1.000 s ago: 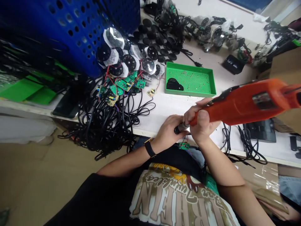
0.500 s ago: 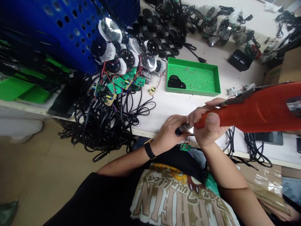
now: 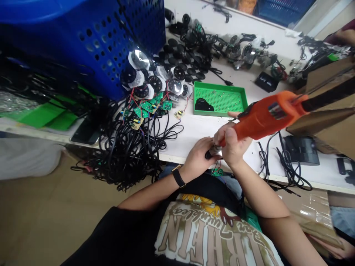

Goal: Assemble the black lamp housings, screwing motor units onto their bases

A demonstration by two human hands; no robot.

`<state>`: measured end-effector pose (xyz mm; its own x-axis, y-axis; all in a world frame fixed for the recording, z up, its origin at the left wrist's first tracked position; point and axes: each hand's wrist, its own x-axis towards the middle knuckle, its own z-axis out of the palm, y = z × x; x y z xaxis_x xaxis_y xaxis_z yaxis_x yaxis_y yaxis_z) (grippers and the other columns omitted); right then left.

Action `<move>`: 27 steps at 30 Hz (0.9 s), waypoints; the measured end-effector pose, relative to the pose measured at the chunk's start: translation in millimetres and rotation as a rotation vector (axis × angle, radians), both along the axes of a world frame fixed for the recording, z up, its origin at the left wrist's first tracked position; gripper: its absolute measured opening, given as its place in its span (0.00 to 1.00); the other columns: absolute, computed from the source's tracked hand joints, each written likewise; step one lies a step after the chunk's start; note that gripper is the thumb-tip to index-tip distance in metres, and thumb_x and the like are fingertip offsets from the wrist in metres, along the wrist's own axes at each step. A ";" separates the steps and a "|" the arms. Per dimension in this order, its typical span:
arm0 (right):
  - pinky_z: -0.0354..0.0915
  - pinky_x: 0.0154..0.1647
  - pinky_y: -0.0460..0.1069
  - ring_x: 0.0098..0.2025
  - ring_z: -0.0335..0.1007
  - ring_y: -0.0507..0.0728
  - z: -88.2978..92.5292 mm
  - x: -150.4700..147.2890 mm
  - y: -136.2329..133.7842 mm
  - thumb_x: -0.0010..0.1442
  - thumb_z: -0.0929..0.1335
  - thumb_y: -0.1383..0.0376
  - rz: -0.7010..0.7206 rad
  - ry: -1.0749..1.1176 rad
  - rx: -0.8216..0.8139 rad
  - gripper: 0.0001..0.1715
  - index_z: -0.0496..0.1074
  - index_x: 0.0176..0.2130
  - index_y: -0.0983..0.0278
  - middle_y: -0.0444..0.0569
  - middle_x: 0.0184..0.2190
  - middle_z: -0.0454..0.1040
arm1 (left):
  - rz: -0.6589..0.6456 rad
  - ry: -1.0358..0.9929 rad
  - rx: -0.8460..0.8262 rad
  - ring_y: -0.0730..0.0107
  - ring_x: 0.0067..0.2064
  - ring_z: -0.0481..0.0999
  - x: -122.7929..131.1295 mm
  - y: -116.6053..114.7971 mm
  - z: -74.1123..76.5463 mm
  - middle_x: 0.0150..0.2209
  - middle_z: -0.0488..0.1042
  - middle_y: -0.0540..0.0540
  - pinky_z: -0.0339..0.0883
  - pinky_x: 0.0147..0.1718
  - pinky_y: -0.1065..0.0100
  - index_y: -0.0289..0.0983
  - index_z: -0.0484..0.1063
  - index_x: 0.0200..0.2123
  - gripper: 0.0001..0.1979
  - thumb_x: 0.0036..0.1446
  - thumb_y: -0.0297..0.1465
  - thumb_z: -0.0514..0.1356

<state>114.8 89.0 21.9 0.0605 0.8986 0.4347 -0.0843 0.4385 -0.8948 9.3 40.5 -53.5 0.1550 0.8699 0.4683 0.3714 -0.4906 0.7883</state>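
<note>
My right hand [image 3: 232, 145] is clenched around an orange handheld tool [image 3: 266, 116], close against the small dark cylindrical part [image 3: 211, 153] grasped in my left hand [image 3: 197, 157]. Both are at the front edge of the tabletop [image 3: 177, 158], with a small green circuit board [image 3: 216, 171] on wires just below.

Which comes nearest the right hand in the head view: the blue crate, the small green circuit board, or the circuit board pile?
From the right hand:
1. Small green circuit board, just below it.
2. Circuit board pile, left on the bench.
3. Blue crate, farther left, behind the pile.
</note>
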 end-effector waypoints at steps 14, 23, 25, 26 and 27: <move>0.62 0.17 0.44 0.15 0.60 0.48 -3.8 1.3 -0.9 0.59 0.76 0.45 0.012 0.210 -0.031 0.25 0.70 0.39 0.61 0.34 0.18 0.63 | 0.076 -0.003 -0.062 0.54 0.61 0.78 -5.7 -8.5 -0.1 0.57 0.79 0.39 0.74 0.63 0.49 0.39 0.72 0.56 0.26 0.55 0.28 0.74; 0.62 0.16 0.45 0.14 0.60 0.48 4.0 2.5 0.7 0.59 0.76 0.45 -0.014 0.179 0.012 0.26 0.71 0.42 0.60 0.34 0.20 0.64 | 0.071 -0.030 -0.058 0.54 0.59 0.79 -6.3 -7.3 -2.0 0.55 0.78 0.38 0.75 0.60 0.49 0.38 0.76 0.50 0.21 0.54 0.26 0.75; 0.62 0.16 0.45 0.14 0.60 0.48 8.3 3.4 -0.1 0.58 0.76 0.44 -0.026 0.190 0.004 0.26 0.71 0.43 0.60 0.35 0.20 0.64 | 0.065 -0.034 -0.060 0.54 0.59 0.79 -6.3 -7.8 -1.6 0.56 0.78 0.37 0.75 0.61 0.48 0.38 0.76 0.49 0.19 0.55 0.28 0.75; 0.62 0.16 0.45 0.14 0.60 0.48 10.4 4.2 -0.6 0.59 0.76 0.45 -0.029 0.201 0.008 0.25 0.71 0.43 0.60 0.35 0.19 0.64 | 0.065 -0.037 -0.063 0.54 0.59 0.79 -6.3 -8.1 -1.3 0.56 0.78 0.37 0.74 0.61 0.48 0.38 0.77 0.48 0.19 0.55 0.29 0.75; 0.62 0.16 0.45 0.14 0.60 0.48 12.7 5.3 -1.2 0.59 0.75 0.45 -0.030 0.212 0.018 0.25 0.71 0.43 0.60 0.34 0.19 0.64 | 0.068 -0.040 -0.068 0.54 0.59 0.78 -6.2 -8.5 -1.0 0.56 0.78 0.37 0.74 0.61 0.48 0.38 0.77 0.48 0.18 0.55 0.30 0.75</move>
